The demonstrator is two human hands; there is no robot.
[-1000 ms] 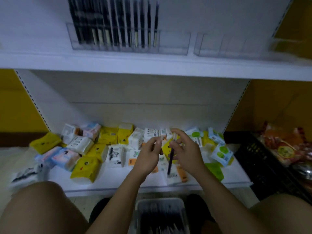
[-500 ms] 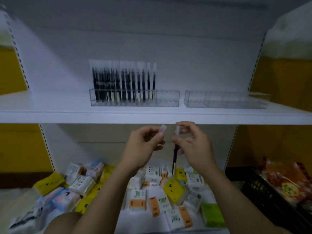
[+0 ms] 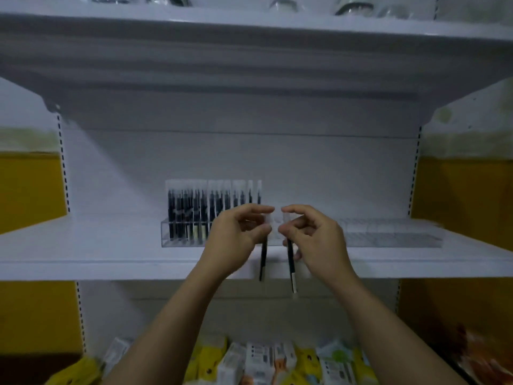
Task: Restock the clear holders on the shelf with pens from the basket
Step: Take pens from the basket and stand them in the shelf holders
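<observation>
My left hand (image 3: 236, 240) pinches a black pen (image 3: 262, 259) near its clear cap, the barrel hanging down. A second black pen (image 3: 291, 269) hangs the same way from the pinch of my right hand (image 3: 313, 240). Both hands are raised in front of the white middle shelf (image 3: 111, 262). Behind my left hand stands a clear holder (image 3: 188, 234) with several black pens upright in its left slots. To the right lies another clear holder (image 3: 388, 234) that looks empty. The basket is out of view.
A white upper shelf (image 3: 249, 29) overhangs the holders. Below, the bottom shelf carries several yellow and white tissue packs (image 3: 263, 362). Yellow wall panels flank the rack, and a red-orange package (image 3: 483, 357) shows at the lower right.
Both hands rose from the bottom shelf to the middle shelf, and the view tilted up. A pen now hangs from each hand; earlier only the right hand's pen was visible.
</observation>
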